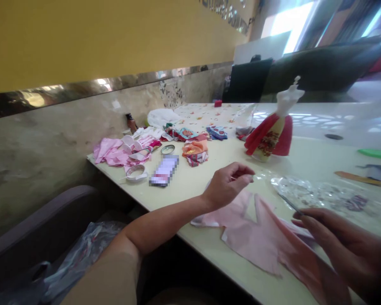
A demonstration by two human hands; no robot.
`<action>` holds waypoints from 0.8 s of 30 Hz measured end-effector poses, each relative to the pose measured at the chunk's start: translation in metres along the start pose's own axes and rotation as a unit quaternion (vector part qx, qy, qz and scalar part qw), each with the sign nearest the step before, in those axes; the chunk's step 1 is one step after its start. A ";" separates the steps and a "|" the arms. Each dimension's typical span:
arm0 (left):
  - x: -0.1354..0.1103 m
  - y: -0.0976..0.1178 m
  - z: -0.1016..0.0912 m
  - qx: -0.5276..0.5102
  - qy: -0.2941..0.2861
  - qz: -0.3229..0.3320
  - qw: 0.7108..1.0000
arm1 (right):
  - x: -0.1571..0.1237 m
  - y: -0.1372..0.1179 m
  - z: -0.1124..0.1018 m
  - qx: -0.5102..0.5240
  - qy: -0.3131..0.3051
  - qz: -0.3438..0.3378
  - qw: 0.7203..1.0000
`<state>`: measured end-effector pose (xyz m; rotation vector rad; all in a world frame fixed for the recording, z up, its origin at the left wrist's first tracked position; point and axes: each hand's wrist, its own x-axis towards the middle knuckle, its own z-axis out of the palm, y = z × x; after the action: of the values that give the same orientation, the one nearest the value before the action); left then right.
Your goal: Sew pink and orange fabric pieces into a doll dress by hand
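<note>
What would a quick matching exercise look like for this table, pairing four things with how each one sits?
Things:
1. Left hand
2. Pink cut fabric
3. Doll figure in a red skirt
4. Orange cloth scrap

States:
A. Standing upright
B. Lying flat between the hands
C. Fingers pinched together
D. Among the far scraps

Pairs: 1-C, 2-B, 3-A, 4-D

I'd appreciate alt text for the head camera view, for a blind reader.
The right hand holds a thin metal tool above cut pink fabric on a table; the left hand pinches nearby. A miniature red-and-white dress stands beyond.
</note>
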<state>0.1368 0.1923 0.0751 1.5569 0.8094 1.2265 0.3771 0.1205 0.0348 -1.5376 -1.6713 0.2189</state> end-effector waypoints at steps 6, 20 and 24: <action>-0.001 -0.012 -0.009 -0.062 0.021 -0.026 0.998 | -0.002 -0.006 -0.005 0.021 -0.069 -0.003 0.997; -0.010 -0.006 -0.005 -0.085 -0.045 -0.046 0.994 | -0.004 -0.017 -0.002 0.017 -0.092 -0.005 0.996; -0.011 -0.002 -0.004 -0.078 -0.052 -0.065 0.994 | -0.002 -0.025 -0.004 0.021 -0.105 -0.006 0.994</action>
<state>0.1296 0.1845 0.0695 1.4077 0.7187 1.0793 0.3606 0.1113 0.0522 -1.5156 -1.8267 0.4189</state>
